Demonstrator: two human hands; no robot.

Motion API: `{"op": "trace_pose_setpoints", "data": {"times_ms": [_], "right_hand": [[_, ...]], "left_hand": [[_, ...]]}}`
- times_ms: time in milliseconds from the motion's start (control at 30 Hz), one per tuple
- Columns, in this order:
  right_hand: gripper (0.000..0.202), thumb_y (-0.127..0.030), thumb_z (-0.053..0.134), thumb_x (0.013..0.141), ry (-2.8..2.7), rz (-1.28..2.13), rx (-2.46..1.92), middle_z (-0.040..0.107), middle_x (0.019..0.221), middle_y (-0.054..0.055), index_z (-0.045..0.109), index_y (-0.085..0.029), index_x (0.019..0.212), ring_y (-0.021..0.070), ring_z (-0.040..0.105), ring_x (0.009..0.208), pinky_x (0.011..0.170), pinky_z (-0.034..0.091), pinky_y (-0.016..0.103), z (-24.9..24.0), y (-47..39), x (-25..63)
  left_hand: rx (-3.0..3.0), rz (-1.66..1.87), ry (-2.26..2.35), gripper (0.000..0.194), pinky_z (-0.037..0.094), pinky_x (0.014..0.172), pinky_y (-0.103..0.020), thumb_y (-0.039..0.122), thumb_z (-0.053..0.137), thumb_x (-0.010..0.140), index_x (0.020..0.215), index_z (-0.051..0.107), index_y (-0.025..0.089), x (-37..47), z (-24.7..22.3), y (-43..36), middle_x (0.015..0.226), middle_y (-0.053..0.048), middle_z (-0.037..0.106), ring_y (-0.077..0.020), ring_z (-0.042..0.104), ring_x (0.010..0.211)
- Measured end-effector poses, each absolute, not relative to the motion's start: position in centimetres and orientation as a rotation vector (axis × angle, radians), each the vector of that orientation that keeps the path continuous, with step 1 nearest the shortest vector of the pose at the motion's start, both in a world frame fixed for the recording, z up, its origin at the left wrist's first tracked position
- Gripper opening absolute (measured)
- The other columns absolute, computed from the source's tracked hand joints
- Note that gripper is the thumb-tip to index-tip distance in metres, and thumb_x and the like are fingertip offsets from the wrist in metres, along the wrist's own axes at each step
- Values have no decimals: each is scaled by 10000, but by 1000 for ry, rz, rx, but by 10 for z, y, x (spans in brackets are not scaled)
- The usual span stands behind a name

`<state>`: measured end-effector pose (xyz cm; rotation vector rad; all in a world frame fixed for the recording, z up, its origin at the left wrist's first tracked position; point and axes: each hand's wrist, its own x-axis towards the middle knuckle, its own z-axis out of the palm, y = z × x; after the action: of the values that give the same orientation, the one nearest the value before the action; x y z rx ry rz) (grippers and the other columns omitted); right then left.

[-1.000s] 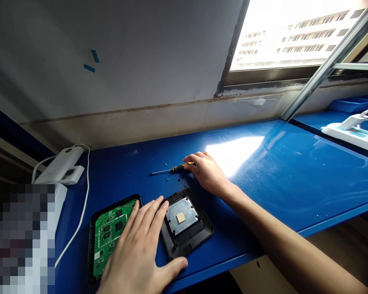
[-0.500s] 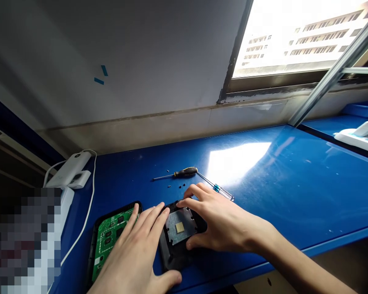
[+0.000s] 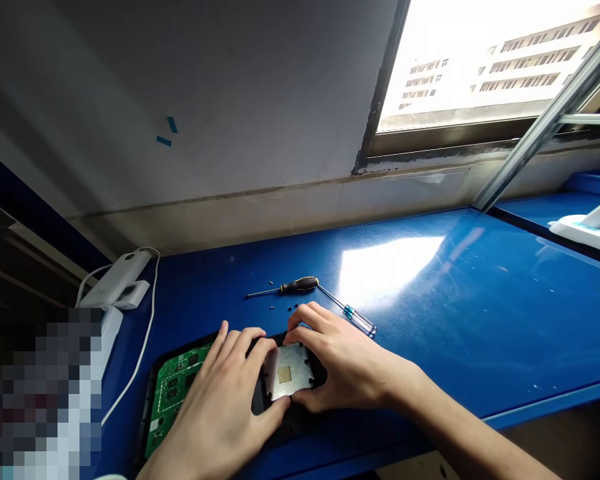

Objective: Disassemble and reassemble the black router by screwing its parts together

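Green flat circuit board (image 3: 176, 381): left of the silver square metal plate (image 3: 299, 371), partly hidden by the left hand (image 3: 227, 387).
Left hand: fingers bent at the plate's left side; grasp cannot be confirmed.
Plate: between both hands, over a black plastic cover (image 3: 261, 398).
Black-and-yellow screwdriver (image 3: 300, 285): beyond the plate.
Right hand (image 3: 343, 363): fingers curled at the plate's right side; grasp unconfirmed.
Clear-and-blue-handled screwdriver (image 3: 359, 319): beyond the plate, rightward.

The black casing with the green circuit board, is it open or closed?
Open: the green circuit board shows bare inside the black casing, with no cover over the visible part; the left hand hides some of it.
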<state>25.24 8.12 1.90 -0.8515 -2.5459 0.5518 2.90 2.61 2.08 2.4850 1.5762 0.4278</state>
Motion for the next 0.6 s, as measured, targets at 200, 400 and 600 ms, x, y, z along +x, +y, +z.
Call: {"op": "trace_pose_setpoints", "data": {"times_ms": [200,400,600], "right_hand": [[525,-329,839,742,-2383,387,-717,642,1194,139,641,-143,1191,262,633,1029,858,587,406,14,78,253],[522,-502,781,853,-2306,165,-600,711,991,93,600,-155,1200,209,660,791,665,553,339,19,76,255],[495,-584,666,936,-2237,60,-569,710,898,58,579,-165,1185,168,656,709,613,507,293,23,72,256]], "left_hand": [[2560,684,1531,418,433,1142,-663,261,738,801,1202,623,293,21,23,30,1259,-55,687,-342,620,1225],[2542,948,1387,501,555,835,-374,186,724,823,1288,565,286,13,26,24,1093,-30,670,-249,588,995],[2525,1071,1312,516,507,782,-339,176,737,833,1308,556,262,6,26,19,972,-12,645,-225,541,907]]}}
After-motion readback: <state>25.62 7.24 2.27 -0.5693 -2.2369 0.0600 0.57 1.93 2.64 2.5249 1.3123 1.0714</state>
